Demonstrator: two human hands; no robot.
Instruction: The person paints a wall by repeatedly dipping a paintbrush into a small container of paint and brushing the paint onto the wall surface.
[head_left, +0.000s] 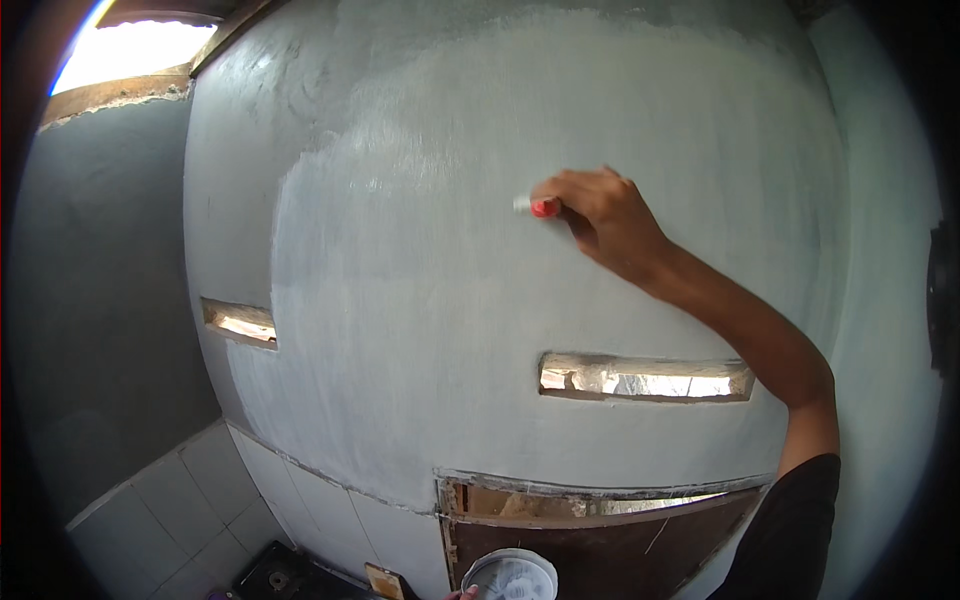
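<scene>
My right hand (611, 214) is raised in front of the wall (405, 285), closed around a paintbrush (545, 208). The brush's red handle shows below the fingers, and its pale end, blurred, points left. Pale grey-white paint covers much of the wall, wet and shiny at the upper left, with darker grey plaster along the left and top. At the bottom edge, my left hand (466, 593) shows only its fingertips, gripping the rim of a round paint container (553, 574). Whitish paint streaks its inside. The rest of that hand is out of frame.
Two slot openings, a small one (240, 322) at left and a longer one (645, 377) at right, pierce the wall. Below stands a brown door (600, 544) in a frame. A black stove (281, 574) sits by white tiles (322, 491) at lower left.
</scene>
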